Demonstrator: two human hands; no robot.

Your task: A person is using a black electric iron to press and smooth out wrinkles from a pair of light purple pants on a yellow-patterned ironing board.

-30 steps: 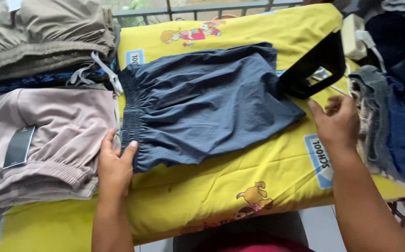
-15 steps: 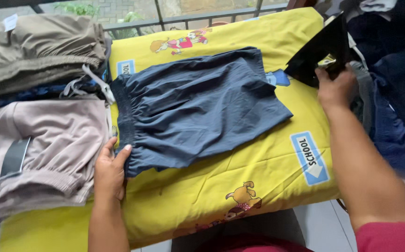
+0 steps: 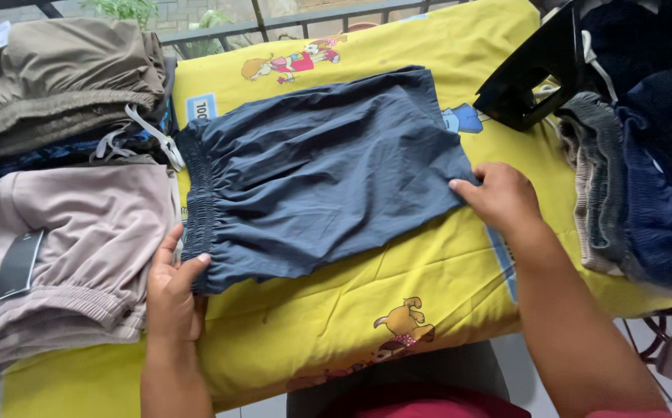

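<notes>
Dark blue shorts [image 3: 320, 174] with an elastic waistband lie flat on a yellow cartoon-print ironing pad [image 3: 336, 325]. My left hand [image 3: 171, 290] grips the waistband's near corner, thumb on top of the cloth. My right hand [image 3: 497, 197] pinches the leg hem at the shorts' right edge. A black iron [image 3: 533, 70] stands upright at the pad's far right, apart from both hands.
Folded pinkish-grey trousers [image 3: 57, 248] lie at the left, with an olive and grey folded pile [image 3: 49, 85] behind them. A heap of dark blue and grey clothes [image 3: 646, 170] sits at the right. A metal railing [image 3: 289, 19] runs along the far edge.
My right hand has let go of the iron, which now stands at the far right, and has moved down to the shorts' hem. My left hand stays at the waistband.
</notes>
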